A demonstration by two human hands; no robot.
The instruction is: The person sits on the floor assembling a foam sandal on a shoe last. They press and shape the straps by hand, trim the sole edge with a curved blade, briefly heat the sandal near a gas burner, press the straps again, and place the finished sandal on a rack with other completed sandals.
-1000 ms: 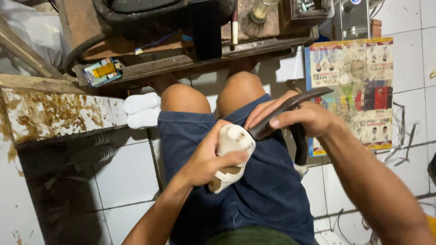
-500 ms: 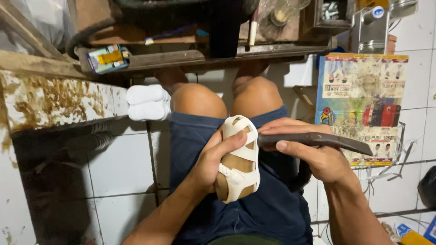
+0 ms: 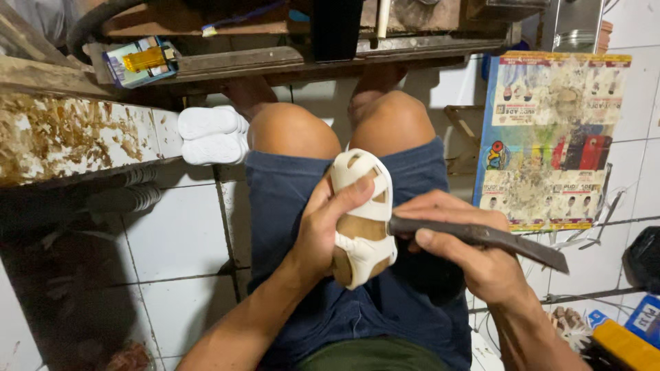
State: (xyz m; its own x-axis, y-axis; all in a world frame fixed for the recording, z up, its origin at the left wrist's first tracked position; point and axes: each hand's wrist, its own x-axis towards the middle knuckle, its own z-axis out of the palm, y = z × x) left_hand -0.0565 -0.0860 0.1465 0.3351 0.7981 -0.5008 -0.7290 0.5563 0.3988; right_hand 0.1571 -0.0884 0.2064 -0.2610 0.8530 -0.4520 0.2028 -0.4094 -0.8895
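Your right hand has brought the dark knife in against the white sandal, which your left hand grips over your lap, so hold both closed grips firm and keep the blade clear of your thumb.

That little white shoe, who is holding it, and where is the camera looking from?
The camera sits on a person's head and looks down at their lap, so you see their own knees and arms. Their left hand wraps its fingers around a small white sandal with a tan insole. Their right hand holds a long dark flat tool with its tip against the sandal's side. More white soles lie on the tiled floor by the left knee, and a worn colourful poster leans on the right.
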